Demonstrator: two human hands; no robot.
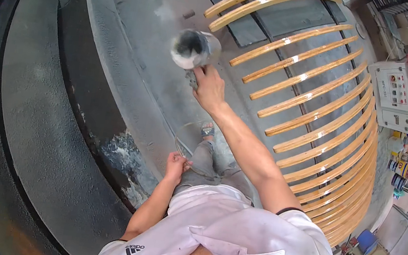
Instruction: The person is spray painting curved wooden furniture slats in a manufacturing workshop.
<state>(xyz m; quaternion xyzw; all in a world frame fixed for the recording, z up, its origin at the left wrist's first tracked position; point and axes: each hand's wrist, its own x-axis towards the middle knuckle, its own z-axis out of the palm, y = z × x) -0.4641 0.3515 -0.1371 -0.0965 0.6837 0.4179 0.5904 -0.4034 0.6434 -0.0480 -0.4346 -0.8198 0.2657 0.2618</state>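
My right hand reaches forward, its fingers closed around the grip of what looks like a spray gun. Above the fist sits its round, whitish-grey cup, with a dark patch on top; the grip itself is mostly hidden by the fingers. Low beside my thigh, my left hand is closed on a thin hose, which loops up toward my foot. To the right of the spray gun lie rows of glossy, varnished wooden slats, side by side and apart from it.
The slats rest across dark rails on the right. A long grey, dusty ledge and a dark trough run along my left. A control box stands far right, near several paint cans and a blue bucket. My sandalled foot is on the grey floor.
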